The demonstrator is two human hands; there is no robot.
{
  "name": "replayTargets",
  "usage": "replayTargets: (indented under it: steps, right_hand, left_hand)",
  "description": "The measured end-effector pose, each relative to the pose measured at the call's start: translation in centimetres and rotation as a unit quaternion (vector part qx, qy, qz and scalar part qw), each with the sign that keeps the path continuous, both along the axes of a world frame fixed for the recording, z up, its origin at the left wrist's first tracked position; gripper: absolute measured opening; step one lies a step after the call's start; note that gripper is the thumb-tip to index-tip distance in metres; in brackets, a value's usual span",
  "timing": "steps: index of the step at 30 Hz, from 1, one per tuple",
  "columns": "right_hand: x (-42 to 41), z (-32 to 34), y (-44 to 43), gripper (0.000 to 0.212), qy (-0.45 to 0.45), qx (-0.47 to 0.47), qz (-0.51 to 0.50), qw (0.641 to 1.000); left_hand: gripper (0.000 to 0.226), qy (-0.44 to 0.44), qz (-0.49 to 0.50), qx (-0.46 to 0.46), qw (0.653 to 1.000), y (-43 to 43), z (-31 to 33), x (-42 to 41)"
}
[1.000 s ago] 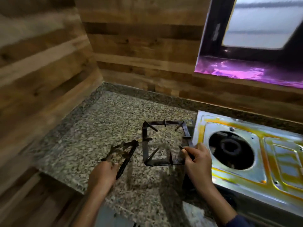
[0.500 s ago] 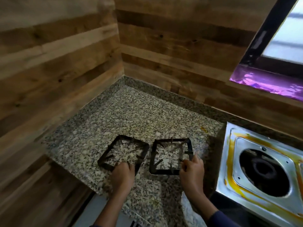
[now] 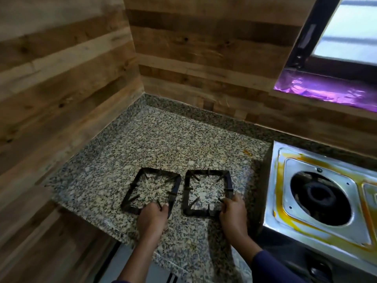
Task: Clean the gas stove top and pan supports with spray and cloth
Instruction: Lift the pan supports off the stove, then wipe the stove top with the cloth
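Note:
Two black square pan supports lie flat side by side on the speckled granite counter (image 3: 167, 144). My left hand (image 3: 153, 215) grips the near edge of the left pan support (image 3: 134, 186). My right hand (image 3: 232, 211) grips the near right corner of the right pan support (image 3: 228, 180). The steel gas stove top (image 3: 281, 205) stands to the right, streaked with yellow-orange grease, its bare burner (image 3: 320, 196) exposed. No spray bottle or cloth is in view.
Wood-panelled walls (image 3: 61, 78) close the counter's left and back sides. A window (image 3: 346, 33) with a purple-lit sill sits at the upper right. The counter's front edge runs just below my hands.
Both pan supports came down from a tilted, lifted position to lie flat on the counter. My view swung left, away from the stove. Both hands stay on the supports.

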State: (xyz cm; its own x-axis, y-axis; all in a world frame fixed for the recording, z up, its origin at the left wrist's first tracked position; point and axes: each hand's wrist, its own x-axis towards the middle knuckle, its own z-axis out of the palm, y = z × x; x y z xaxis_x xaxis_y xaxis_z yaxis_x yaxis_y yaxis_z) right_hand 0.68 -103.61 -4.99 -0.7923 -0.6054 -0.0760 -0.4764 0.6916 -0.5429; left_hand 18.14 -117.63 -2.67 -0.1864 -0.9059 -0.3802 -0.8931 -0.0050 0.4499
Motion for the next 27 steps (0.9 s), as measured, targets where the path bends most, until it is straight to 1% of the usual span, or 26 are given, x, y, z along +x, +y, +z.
replayTargets:
  steps: [1,2,4,5,6,8,11,12,15,16,18,22,27]
  right_hand:
    - [0.0,0.3,-0.6,0.026,-0.005,-0.005,0.009,1.0]
    - [0.0,1.0,-0.1,0.034,-0.008,-0.022,0.008,1.0]
    - [0.1,2.7,-0.2,0.041,-0.01,-0.07,0.019,0.997]
    - [0.2,3.8,-0.1,0.04,-0.014,-0.101,0.022,0.995]
    - [0.1,5.0,0.3,0.038,-0.014,-0.135,0.02,0.991]
    - [-0.7,7.6,1.6,0.033,0.005,-0.201,0.012,0.979]
    - [-3.1,10.8,5.7,0.022,0.054,-0.265,-0.023,0.963]
    - [-4.1,11.6,7.7,0.019,0.066,-0.281,-0.039,0.957]
    - [-6.9,13.0,13.8,0.015,0.079,-0.332,-0.087,0.936]
    - [-7.8,13.1,16.7,0.015,0.085,-0.339,-0.108,0.931]
    - [-9.5,13.0,21.5,0.015,0.089,-0.346,-0.146,0.922]
    - [-12.5,11.6,32.2,0.016,0.111,-0.354,-0.228,0.9]
    - [-15.5,9.7,46.7,0.014,0.121,-0.336,-0.304,0.883]
  left_hand:
    - [0.033,-0.031,-0.004,-0.016,0.999,-0.1,0.5,0.1]
    - [0.037,-0.069,-0.026,-0.039,0.996,0.6,1.3,-0.4]
    - [0.058,-0.102,-0.055,-0.088,0.989,1.4,2.8,-1.3]
    - [0.064,-0.098,-0.08,-0.109,0.986,2.0,3.5,-2.1]
    - [0.066,-0.087,-0.112,-0.127,0.982,2.8,4.3,-3.2]
    - [0.063,-0.058,-0.17,-0.162,0.97,4.6,6.1,-5.8]
    - [0.058,0.039,-0.257,-0.189,0.947,7.9,7.9,-10.6]
    - [0.056,0.072,-0.298,-0.205,0.93,9.4,8.1,-12.4]
    - [0.046,0.178,-0.398,-0.259,0.862,14.5,8.8,-16.9]
    - [0.044,0.216,-0.422,-0.262,0.841,17.1,9.0,-18.5]
    - [0.04,0.264,-0.461,-0.262,0.806,21.5,9.2,-20.7]
    - [0.034,0.323,-0.544,-0.249,0.734,31.8,8.7,-24.8]
    - [0.027,0.361,-0.62,-0.204,0.666,44.4,7.0,-29.6]
